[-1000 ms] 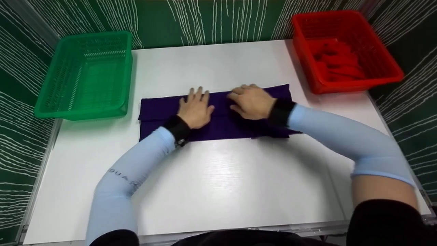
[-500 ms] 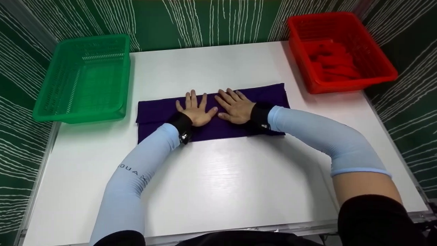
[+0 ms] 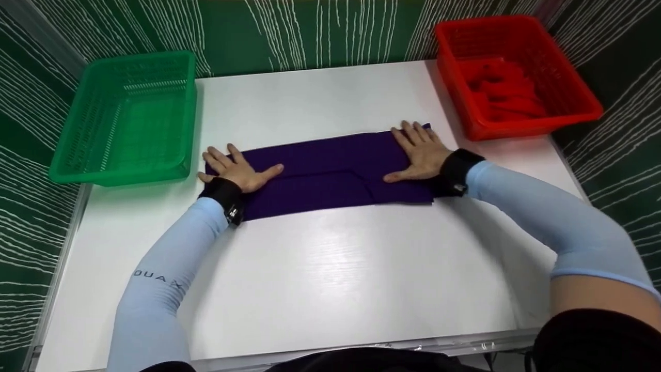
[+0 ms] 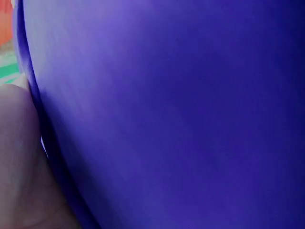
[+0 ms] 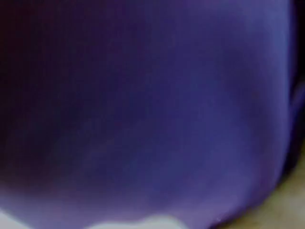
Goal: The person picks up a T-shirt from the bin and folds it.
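A dark purple cloth (image 3: 315,175), folded into a long strip, lies across the middle of the white table. My left hand (image 3: 235,170) rests on its left end, fingers spread and thumb pointing inward. On the right end lies my right hand (image 3: 423,155), also flat with spread fingers, the fingertips near the far edge. A crease line runs along the cloth between the hands. Purple cloth (image 4: 167,114) fills most of the left wrist view, with part of the left hand (image 4: 24,162) at the left edge. The right wrist view shows mostly blurred purple cloth (image 5: 167,114).
A green plastic basket (image 3: 178,168) stands at the back left of the white table (image 3: 330,279). At the back right is a red basket (image 3: 542,126) with red items inside, their kind unclear. Dark green walls (image 3: 341,31) with white streaks enclose the table.
My hands were close together at the middle of the cloth; they have slid apart to its two ends. The right hand's fingers, bent earlier, are now spread flat. The cloth's surface looks smoother.
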`<state>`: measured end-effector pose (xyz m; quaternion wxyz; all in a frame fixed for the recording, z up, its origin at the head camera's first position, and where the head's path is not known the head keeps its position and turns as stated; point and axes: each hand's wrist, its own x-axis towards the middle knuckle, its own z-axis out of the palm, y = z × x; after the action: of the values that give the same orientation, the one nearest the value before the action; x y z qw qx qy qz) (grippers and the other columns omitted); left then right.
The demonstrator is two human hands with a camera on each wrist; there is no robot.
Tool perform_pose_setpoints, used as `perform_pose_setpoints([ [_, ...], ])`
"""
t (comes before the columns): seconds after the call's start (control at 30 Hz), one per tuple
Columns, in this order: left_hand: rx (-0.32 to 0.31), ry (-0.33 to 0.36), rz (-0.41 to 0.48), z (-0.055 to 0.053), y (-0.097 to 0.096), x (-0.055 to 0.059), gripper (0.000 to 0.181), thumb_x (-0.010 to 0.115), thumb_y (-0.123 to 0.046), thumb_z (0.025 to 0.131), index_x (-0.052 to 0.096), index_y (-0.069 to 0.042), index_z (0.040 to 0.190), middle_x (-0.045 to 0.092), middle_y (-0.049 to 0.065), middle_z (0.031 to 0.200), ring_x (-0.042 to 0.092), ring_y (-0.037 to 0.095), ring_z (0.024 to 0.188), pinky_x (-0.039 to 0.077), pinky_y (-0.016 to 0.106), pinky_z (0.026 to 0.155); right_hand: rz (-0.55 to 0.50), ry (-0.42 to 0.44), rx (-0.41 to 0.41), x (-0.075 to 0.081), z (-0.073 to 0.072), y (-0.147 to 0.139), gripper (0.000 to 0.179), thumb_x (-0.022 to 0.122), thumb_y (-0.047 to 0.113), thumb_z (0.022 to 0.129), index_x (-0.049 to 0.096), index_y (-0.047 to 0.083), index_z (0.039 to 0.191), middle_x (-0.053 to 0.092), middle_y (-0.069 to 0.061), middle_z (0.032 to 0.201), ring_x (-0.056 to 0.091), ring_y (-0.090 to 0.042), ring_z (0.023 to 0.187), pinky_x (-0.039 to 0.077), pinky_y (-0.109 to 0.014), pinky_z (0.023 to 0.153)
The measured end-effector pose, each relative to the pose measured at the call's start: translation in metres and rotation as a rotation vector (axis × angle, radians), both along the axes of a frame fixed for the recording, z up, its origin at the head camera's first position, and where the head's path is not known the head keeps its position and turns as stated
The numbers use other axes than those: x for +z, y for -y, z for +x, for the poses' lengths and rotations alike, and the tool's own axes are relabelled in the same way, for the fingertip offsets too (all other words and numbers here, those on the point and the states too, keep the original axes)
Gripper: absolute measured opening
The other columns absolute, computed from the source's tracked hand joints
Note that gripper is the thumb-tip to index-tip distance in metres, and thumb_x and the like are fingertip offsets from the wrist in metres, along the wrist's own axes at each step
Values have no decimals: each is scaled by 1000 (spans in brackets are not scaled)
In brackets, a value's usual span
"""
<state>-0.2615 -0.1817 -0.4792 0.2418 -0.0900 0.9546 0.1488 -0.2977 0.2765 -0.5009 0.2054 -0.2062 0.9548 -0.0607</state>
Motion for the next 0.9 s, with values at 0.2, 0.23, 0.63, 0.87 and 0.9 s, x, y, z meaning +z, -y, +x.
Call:
perform_pose_setpoints([
  [0.2, 28, 14, -16, -2, 17, -2, 161, 38, -112, 70, -31, -1, 164, -45, 35, 163, -38, 56, 155, -5, 90, 118, 67, 26, -55, 5, 0, -30, 143, 56, 95, 85, -14, 7, 173, -18, -19, 182, -13, -50, 167, -2, -72, 132],
  [0.23, 23, 17, -26, -5, 20, -6, 162, 36, -113, 69, -32, -1, 163, -46, 35, 162, -38, 57, 155, -4, 91, 118, 71, 34, -58, 5, 0, -32, 142, 54, 95, 86, -15, 5, 172, -19, -19, 182, -13, -50, 167, -2, -71, 132],
  [0.63, -241, -194, -24, 14, 17, 3, 97, 52, -51, 110, -3, -1, 173, -21, 38, 174, -17, 58, 163, 7, 86, 123, -46, -295, 4, 37, 52, 27, 92, 61, 71, 99, 54, -3, 153, 45, -34, 158, 46, -55, 144, 50, -72, 106],
  [0.87, -430, -376, 40, 14, 14, 9, 59, 64, -13, 103, 49, -6, 160, 37, 33, 163, 37, 54, 150, 51, 70, 107, 14, -169, 155, 44, 116, 84, 92, 52, 80, 99, 60, 3, 147, 64, -25, 131, 69, -45, 110, 62, -62, 84],
  [0.9, -438, -364, 42, 14, 15, 10, 56, 64, -12, 103, 53, -6, 157, 42, 32, 159, 42, 53, 145, 54, 68, 104, 43, -148, 158, 44, 118, 87, 96, 49, 82, 99, 58, 2, 150, 63, -27, 134, 68, -45, 113, 62, -62, 88],
])
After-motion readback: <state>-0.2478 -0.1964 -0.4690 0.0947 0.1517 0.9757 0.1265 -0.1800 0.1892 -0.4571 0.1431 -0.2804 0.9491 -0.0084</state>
